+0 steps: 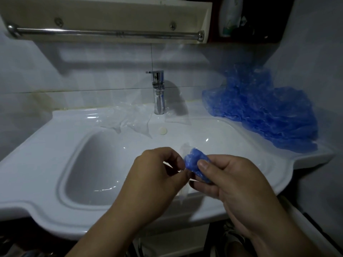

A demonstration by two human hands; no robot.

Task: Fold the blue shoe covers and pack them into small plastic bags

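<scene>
A folded blue shoe cover point(194, 160) is bunched into a small wad above the front of the sink. My right hand point(232, 184) grips it, thumb on top. My left hand point(157, 173) pinches the edge of a small clear plastic bag point(184, 191) right beside the wad; the bag hangs between the two hands and is hard to make out. A large heap of loose blue shoe covers point(263, 112) lies on the counter at the back right. Several clear plastic bags point(133, 121) lie flat behind the basin, left of the tap.
The white sink point(46, 145) has its basin at the left. A chrome tap point(158, 91) stands at the back centre. A shelf with a metal towel rail point(104, 32) hangs above. A white bottle point(230, 15) stands at the top right.
</scene>
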